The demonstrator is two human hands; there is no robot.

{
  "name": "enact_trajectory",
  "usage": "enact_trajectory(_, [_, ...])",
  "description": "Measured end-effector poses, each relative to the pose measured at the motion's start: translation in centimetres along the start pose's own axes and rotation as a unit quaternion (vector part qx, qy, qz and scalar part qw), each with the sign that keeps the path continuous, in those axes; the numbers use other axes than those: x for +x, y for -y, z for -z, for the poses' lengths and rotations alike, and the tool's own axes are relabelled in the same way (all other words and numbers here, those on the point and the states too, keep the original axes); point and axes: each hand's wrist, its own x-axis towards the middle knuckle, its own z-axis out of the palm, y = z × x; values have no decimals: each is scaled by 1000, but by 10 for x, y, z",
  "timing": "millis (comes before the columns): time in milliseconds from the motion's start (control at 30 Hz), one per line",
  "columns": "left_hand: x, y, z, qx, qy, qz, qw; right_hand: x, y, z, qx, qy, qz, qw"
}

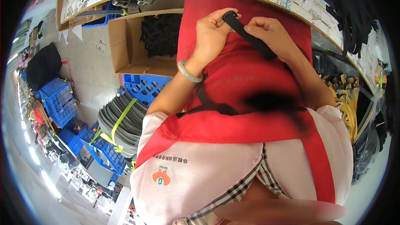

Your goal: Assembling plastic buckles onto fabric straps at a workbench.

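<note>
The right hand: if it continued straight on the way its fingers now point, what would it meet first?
Most likely the left hand, at the buckle end of the black strap. Depth is unclear in this one view, so it could pass over or under instead.

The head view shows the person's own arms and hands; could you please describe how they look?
The left hand and right hand are bare, without gloves. A smooth, pale green bangle circles the left wrist; none shows on the right. Loose, pale sleeves leave both forearms uncovered.
</note>
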Motion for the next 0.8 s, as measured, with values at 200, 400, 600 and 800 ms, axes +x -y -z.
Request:
enact_trajectory(200, [-1, 0, 8, 226, 15, -88, 970, -4, 3, -6, 32, -30, 6, 999])
enact_trajectory(400, [-5, 6, 3, 358, 26, -217, 908, 0, 1, -10, 82, -36, 1, 996])
enact_trajectory(600, [-8, 9, 7, 202, 3, -79, 976, 6, -5, -7, 224, -10, -24, 974])
enact_trajectory(800, [-5, 9, 10, 306, -16, -194, 932, 9, -2, -14, 322, 10, 2, 947])
